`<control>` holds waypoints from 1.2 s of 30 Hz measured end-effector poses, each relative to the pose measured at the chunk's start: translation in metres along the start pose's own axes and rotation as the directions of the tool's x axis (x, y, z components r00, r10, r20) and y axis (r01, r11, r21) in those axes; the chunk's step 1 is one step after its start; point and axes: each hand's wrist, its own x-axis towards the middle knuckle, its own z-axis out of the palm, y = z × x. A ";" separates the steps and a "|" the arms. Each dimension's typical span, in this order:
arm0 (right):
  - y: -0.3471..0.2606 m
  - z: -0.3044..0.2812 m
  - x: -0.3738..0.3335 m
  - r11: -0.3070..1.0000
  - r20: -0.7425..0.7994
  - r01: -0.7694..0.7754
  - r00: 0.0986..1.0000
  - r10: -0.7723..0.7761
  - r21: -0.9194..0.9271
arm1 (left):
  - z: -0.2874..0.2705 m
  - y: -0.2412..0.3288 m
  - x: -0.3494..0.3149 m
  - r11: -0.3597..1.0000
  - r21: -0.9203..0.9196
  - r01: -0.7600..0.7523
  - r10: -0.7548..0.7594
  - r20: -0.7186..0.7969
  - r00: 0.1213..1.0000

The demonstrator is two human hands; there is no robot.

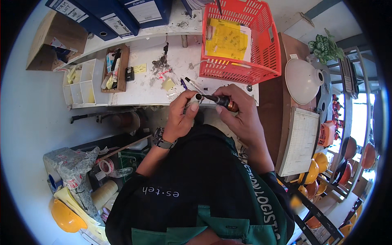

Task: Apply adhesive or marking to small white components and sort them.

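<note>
My left hand (179,116) is closed around a short pale tube (199,96), whose round open end faces up. In my right hand (246,112) lies a small dark bottle (224,101) with a pointed black nozzle. The nozzle's tip points left at the tube's open end, right beside its rim; whether they touch I cannot tell. Just beyond my hands, a white marker pen (193,83) and a blue pen (183,84) lie on the white desk (143,90). A small black cap (206,88) sits near the tube.
A red plastic basket (241,69) with yellow papers stands at the desk's right. To the left are a wooden box of pens (124,69) and a white organizer (83,83). Blue binders (147,12) fill the shelf above. A large white lampshade (303,81) stands on the right.
</note>
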 end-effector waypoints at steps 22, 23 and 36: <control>-0.034 -0.019 0.032 0.919 0.180 0.211 0.971 -0.158 -0.334 | 0.007 -0.005 0.005 0.974 0.050 -0.221 0.221 0.012 0.975; -0.036 -0.020 0.033 0.911 0.202 0.217 0.967 -0.153 -0.351 | 0.008 -0.006 0.005 0.974 0.034 -0.226 0.225 0.024 0.974; -0.064 -0.030 0.048 0.816 0.342 0.301 0.930 -0.135 -0.495 | 0.024 -0.015 0.014 0.951 -0.121 -0.283 0.289 0.039 0.956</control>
